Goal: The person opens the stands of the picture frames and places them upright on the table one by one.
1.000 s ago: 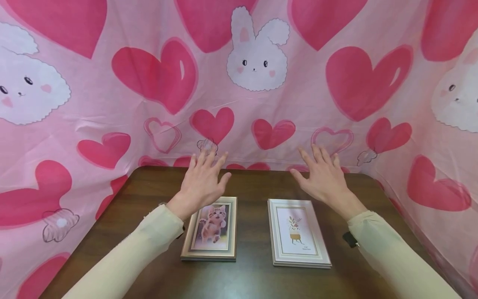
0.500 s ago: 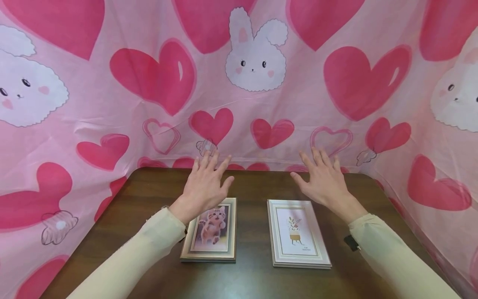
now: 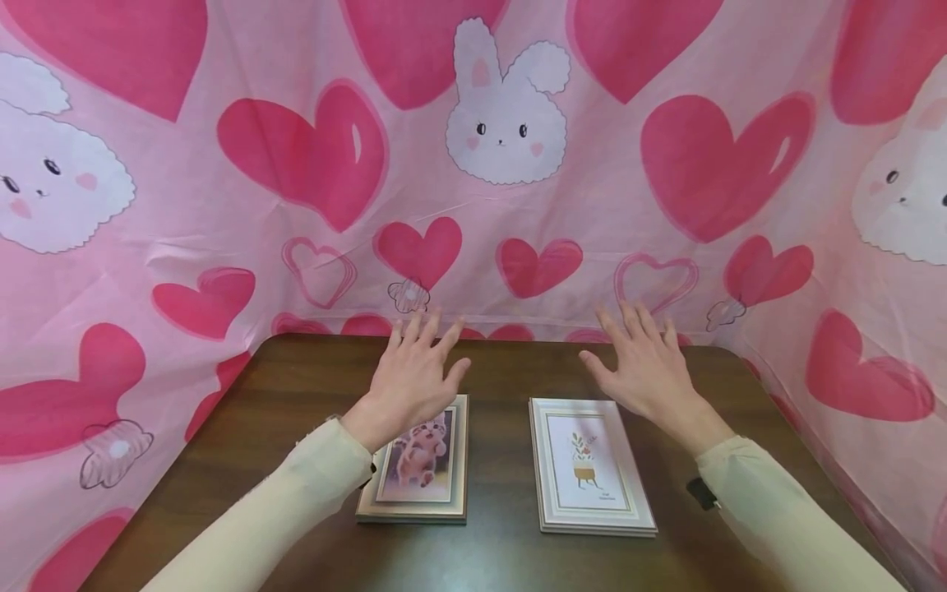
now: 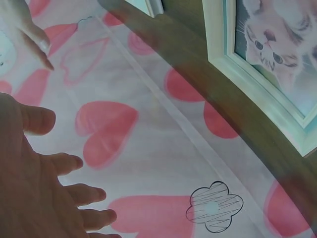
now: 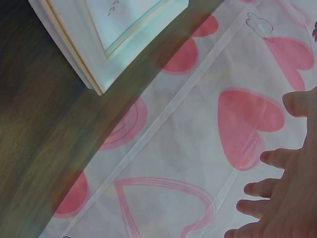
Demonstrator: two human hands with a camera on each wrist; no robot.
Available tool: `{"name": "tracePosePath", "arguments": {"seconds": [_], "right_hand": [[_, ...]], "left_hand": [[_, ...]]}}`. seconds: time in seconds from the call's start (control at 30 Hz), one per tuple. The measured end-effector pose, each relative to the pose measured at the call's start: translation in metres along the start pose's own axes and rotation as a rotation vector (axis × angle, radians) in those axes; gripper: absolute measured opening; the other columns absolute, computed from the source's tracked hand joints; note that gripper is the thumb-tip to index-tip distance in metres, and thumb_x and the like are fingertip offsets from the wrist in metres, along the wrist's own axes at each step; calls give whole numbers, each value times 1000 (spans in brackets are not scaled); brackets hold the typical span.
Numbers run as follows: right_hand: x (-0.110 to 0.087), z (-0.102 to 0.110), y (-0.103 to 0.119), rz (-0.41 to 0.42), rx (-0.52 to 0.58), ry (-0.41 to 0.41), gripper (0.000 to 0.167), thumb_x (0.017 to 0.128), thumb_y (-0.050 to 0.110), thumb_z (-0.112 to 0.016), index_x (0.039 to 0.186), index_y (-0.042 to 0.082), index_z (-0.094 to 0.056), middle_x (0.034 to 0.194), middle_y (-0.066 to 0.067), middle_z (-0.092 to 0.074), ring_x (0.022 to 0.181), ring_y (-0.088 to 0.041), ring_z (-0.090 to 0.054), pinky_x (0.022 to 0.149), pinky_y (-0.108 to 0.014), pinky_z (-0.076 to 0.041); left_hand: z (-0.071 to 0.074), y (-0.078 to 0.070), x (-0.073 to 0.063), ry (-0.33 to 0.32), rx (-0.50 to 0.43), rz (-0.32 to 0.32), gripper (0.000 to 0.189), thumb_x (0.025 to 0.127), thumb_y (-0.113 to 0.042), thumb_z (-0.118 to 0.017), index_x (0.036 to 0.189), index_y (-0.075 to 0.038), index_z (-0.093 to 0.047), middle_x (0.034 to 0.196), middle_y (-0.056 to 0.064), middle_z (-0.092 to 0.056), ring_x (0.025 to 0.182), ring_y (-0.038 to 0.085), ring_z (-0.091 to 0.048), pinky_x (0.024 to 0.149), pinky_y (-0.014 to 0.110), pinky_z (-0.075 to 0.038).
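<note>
Two picture frames lie flat on a dark wooden table. The left picture frame [image 3: 460,460] has a pale gold border and a kitten picture, its upper left part covered by my left hand and sleeve in the head view. My left hand [image 3: 412,378] hovers above its far end, fingers spread, holding nothing. To the right lies a white picture frame [image 3: 543,473] with a plant-pot print. Over the table just beyond that frame's far right corner, my right hand [image 3: 649,374] is held up with spread fingers and nothing in it. Both wrist views show the hands apart from the frames.
Brown tabletop [image 3: 499,543] shows between and around the frames. A pink curtain [image 3: 510,205] with hearts and rabbits hangs behind the table's far edge and along both sides. Dark wristbands [image 3: 701,493] show at the cuffs.
My left hand has drifted slightly right and nearer to me. The right hand has lowered a little in the head view. Both frames stay where they were on the table.
</note>
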State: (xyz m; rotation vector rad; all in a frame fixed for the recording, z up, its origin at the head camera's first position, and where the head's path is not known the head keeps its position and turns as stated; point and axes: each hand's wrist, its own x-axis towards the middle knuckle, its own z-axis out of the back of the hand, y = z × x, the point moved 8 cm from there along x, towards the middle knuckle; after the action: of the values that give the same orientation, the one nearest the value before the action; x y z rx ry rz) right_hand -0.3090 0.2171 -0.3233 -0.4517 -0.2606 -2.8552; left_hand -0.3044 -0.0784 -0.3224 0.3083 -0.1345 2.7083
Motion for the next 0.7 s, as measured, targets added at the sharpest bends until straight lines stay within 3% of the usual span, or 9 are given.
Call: {"name": "tracePosePath", "arguments": {"seconds": [0.3, 0.7], "right_hand": [[-6, -3, -2, -1, -1, -3, 80, 100, 58, -56, 161, 9, -40, 167, -30, -26, 152, -52, -19, 115, -78, -6], [-15, -3, 2, 22, -16, -37, 78, 100, 57, -57, 159, 7, -45, 165, -30, -30, 152, -50, -22, 116, -76, -8]], "left_hand": [[-3, -5, -4, 3, -47, -10, 72, 105, -51, -50, 168, -22, -30, 172, 18, -22, 157, 45, -18, 124, 60, -8], [-8, -11, -6, -4, -32, -34, 68, 107, -51, -46, 167, -22, -33, 170, 18, -28, 156, 43, -21, 124, 60, -11]]}}
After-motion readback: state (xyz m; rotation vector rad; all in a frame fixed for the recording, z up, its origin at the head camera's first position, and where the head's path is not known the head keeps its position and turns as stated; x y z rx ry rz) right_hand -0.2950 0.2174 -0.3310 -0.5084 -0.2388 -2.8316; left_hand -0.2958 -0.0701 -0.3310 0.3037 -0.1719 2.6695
